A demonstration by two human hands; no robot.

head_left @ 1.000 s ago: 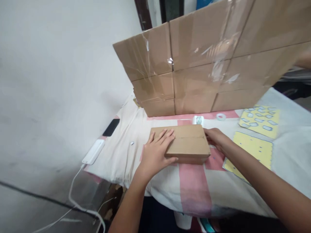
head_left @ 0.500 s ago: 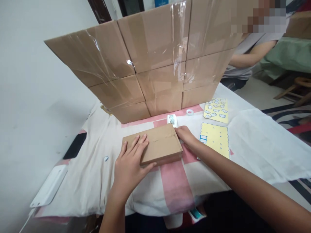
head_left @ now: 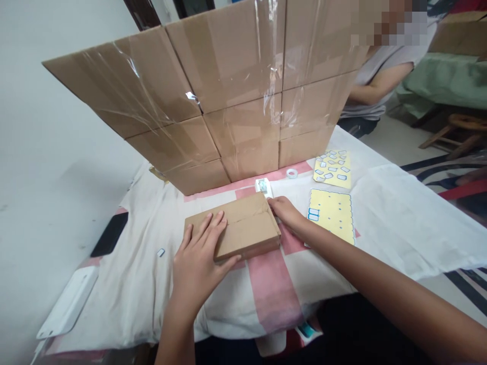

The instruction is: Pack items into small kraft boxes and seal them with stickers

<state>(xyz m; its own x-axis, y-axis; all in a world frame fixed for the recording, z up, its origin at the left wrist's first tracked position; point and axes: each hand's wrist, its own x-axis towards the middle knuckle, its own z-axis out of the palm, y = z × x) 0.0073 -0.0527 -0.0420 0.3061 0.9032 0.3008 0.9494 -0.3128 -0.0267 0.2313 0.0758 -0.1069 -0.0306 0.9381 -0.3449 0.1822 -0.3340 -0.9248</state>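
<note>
A flat brown cardboard box [head_left: 243, 228] lies on the cloth-covered table [head_left: 399, 218], its top flaps closed along a middle seam. My left hand [head_left: 198, 258] rests flat on the box's left end, fingers spread over the top and thumb against the near side. My right hand [head_left: 285, 213] grips the box's right end. Both hands hold the box in place on the cloth.
A wall of taped cardboard boxes [head_left: 228, 91] stands behind. A tape dispenser [head_left: 264, 186], small tape roll [head_left: 291, 173] and two yellow sticker sheets [head_left: 333, 213] lie at right. A black phone [head_left: 110, 233] and white device [head_left: 68, 301] lie at left. Another person [head_left: 376, 76] sits behind.
My view swung right and back, bringing the stacked boxes and the other person into sight. Both hands stay on the flat box, which has barely moved.
</note>
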